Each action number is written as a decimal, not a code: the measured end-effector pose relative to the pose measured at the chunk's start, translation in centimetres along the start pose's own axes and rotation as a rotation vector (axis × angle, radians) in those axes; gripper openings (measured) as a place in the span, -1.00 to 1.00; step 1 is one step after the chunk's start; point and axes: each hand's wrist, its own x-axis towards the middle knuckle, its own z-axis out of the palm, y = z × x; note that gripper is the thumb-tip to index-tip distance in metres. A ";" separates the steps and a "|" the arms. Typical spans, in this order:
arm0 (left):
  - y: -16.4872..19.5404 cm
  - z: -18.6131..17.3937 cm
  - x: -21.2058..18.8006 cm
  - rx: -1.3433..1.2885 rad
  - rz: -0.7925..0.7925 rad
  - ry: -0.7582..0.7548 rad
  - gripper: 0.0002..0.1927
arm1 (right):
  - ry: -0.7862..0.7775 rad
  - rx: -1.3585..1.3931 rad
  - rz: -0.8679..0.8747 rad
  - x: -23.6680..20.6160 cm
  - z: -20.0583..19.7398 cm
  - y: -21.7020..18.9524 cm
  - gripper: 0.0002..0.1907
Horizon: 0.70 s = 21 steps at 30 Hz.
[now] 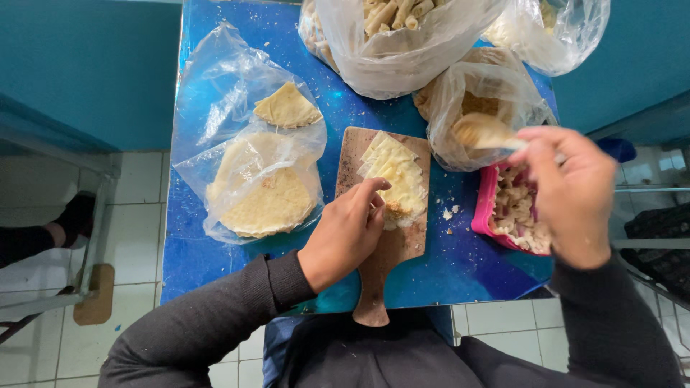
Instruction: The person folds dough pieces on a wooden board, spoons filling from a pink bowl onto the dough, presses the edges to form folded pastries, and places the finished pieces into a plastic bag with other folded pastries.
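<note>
From above, the filling step looks to be in hand: the left hand [345, 233] rests half-curled on the wooden board [388, 248], fingertips pressing a folded pastry sheet [395, 179] beside a small heap of filling. The right hand [571, 194] is clenched around a spoon [483, 131], lifted over the pink tub [486, 205] of filling on the blue table [460, 266]. Bringing that spoonful across would call for a steady, level carry.

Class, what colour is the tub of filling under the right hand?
Pink, seen best in the head view: the tub sits below the right hand.
</note>
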 end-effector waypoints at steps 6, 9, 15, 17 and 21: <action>0.0 0.2 0.0 -0.023 -0.026 0.003 -0.67 | 0.121 -0.782 -0.560 3.5 1.3 -2.0 -0.73; -0.1 0.2 0.1 -0.033 -0.014 0.007 -0.63 | 0.109 -0.831 -0.561 1.4 2.5 -3.2 -0.67; -0.2 0.2 0.1 -0.061 -0.038 -0.011 -0.62 | -0.267 -0.503 -0.444 -3.5 6.3 -2.8 -0.88; -0.2 0.2 0.1 -0.080 -0.049 -0.029 -0.61 | -0.331 -0.506 -0.381 -3.9 6.9 -2.1 -0.87; -0.2 0.3 0.2 -0.080 -0.022 -0.025 -0.60 | -0.354 -0.482 -0.305 -4.0 7.6 -0.8 -0.90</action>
